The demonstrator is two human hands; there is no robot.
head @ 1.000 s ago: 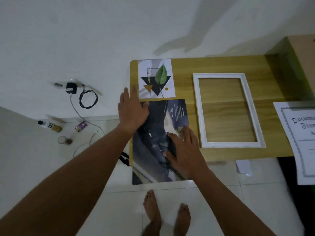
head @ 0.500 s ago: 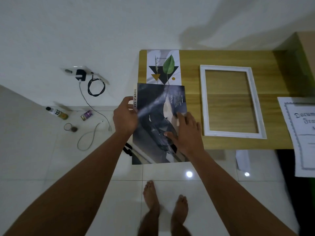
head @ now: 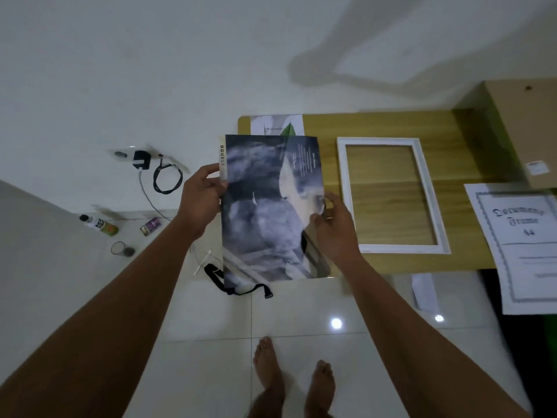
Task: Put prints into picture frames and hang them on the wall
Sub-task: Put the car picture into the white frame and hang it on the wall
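Observation:
A dark glossy print with cloudy grey shapes is lifted off the wooden table and held up in front of me. My left hand pinches its left edge and my right hand grips its right edge. An empty white picture frame lies flat on the table to the right of the print. A leaf print lies at the table's far left corner, mostly hidden behind the held print.
A white certificate sheet hangs over the table's right end, below a brown backing board. On the tiled floor to the left are a charger with cable, a bottle, a glass and a black strap. My bare feet stand below.
The dark print lay flat under both hands on the table; both hands have taken its side edges and raised it off the table toward me, covering most of the leaf print.

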